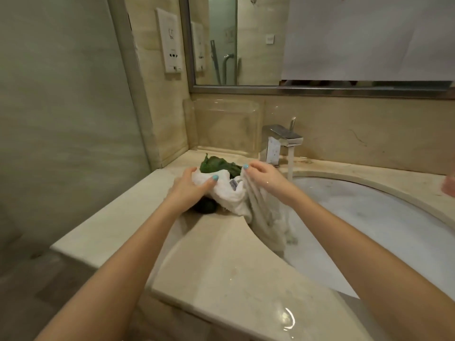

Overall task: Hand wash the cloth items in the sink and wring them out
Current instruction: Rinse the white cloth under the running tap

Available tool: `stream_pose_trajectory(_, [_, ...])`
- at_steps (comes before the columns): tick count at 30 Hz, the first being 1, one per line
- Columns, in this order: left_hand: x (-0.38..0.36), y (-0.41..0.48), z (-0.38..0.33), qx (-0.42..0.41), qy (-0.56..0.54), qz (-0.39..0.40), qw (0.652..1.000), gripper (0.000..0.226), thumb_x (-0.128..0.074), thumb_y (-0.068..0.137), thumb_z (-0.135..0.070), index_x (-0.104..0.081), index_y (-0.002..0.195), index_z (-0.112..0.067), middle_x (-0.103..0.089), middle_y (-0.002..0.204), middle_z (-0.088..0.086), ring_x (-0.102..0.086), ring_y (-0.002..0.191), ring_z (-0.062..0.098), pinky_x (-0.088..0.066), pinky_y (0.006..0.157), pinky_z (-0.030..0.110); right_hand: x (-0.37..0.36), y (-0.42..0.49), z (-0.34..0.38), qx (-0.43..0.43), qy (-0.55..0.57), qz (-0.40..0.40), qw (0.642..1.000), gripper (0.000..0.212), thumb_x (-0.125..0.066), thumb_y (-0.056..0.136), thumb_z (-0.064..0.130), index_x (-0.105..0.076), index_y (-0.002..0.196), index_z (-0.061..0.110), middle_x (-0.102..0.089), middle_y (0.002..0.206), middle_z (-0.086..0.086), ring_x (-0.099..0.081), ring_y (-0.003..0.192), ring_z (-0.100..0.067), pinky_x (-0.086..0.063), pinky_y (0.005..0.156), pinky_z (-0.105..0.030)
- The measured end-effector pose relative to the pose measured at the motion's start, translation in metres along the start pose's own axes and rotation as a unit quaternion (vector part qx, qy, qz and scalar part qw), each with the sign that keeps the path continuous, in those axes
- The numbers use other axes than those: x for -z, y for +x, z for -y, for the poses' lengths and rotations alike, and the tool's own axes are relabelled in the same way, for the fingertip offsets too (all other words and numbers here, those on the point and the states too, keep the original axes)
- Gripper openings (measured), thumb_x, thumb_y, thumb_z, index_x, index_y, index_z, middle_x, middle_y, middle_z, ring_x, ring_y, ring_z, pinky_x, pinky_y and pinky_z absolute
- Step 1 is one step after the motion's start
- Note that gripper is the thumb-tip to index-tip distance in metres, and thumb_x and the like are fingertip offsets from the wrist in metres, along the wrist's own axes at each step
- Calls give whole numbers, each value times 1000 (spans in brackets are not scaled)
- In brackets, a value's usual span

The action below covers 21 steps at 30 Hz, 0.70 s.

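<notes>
White cloth [235, 201] in left hand [192, 185] and right hand [264, 178], fingers curled

Two hands, the left hand [189, 187] and the right hand [264, 177], are gripping one white towel [231, 195]. Two green items are lying on the one counter [118, 232]: one bright green cloth [219, 166] and one darker green bundle [205, 206]. One faucet [280, 140] is pouring a single stream into one oval sink [369, 217]. One mirror [246, 45], one socket panel [170, 40], one clear plastic box [226, 124] and one white paper sheet [369, 35] are lining the wall.
</notes>
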State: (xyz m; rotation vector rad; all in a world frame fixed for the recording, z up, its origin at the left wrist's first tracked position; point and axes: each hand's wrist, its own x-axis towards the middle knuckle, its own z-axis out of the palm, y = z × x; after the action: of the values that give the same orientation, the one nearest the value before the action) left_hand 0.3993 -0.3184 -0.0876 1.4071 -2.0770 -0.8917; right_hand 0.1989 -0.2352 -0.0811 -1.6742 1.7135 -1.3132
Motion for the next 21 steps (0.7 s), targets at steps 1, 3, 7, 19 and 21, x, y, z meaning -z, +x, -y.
stream_pose_trajectory(1, [-3, 1, 1, -2, -14, 17, 1000, 112, -49, 53, -87, -30, 149, -32, -38, 152, 3, -36, 139, 29, -32, 113, 46, -7, 4, -3, -20, -2, 10, 1000, 27, -44, 103, 20, -43, 77, 11, -34, 73, -1, -32, 56, -1, -28, 54, -14])
stream_pose_trajectory(3, [-13, 6, 1, -14, -24, 35, 999, 121, -45, 44, -91, -24, 150, -36, -39, 153, -1, -34, 141, 27, -28, 115, 46, -16, 13, -5, -52, -13, 20, 998, 31, -48, 101, 28, -39, 74, 17, -34, 73, 5, -34, 60, -3, -28, 58, -19])
stream_pose_trajectory(7, [-24, 24, -12, -43, -125, 67, 989, 126, -67, 46, -80, -20, 153, -32, -40, 152, 0, -40, 138, 22, -34, 114, 41, -25, 19, 1, -91, -8, 4, 996, 31, -54, 97, 24, -42, 69, 20, -45, 67, 8, -40, 60, -3, -34, 60, -18])
stream_pose_trajectory(19, [-76, -24, -97, -245, -303, -11, 921, 67, -69, 73, -37, -41, 134, -29, -56, 112, -18, -56, 102, -6, -48, 86, 18, 71, -31, 23, -129, 62, -153, 978, 27, -59, 86, 8, -45, 65, 16, -47, 60, 0, -45, 55, -11, -35, 51, -26])
stream_pose_trajectory(21, [-82, -25, -132, -274, -300, -11, 914, 67, -68, 73, -39, -42, 134, -28, -57, 119, -9, -57, 108, 6, -50, 93, 28, 105, -38, 33, -121, 49, -187, 974, 29, -61, 87, 9, -46, 63, 16, -46, 57, 1, -44, 51, -9, -35, 49, -23])
